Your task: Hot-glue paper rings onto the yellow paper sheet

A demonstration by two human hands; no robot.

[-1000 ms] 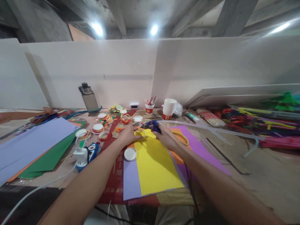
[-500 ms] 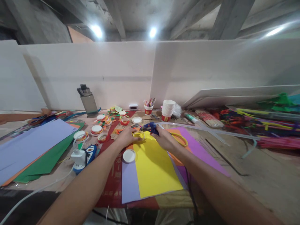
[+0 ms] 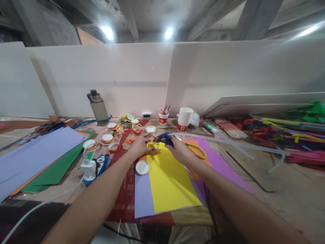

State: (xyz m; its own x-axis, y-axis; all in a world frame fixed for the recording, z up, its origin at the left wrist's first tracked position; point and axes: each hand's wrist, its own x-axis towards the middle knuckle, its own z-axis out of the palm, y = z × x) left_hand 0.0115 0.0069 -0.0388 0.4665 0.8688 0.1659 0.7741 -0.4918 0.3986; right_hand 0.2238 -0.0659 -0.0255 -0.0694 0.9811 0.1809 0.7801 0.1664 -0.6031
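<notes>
Here, the ring (image 3: 153, 145) lies between both hands (image 3: 139, 147) (image 3: 179, 149).

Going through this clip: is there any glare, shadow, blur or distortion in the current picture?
Head view: ceiling lamp glares white; head view: soft shadows fall on the yellow sheet; head view: the pink bundle at right looks smeared and stretched.
</notes>
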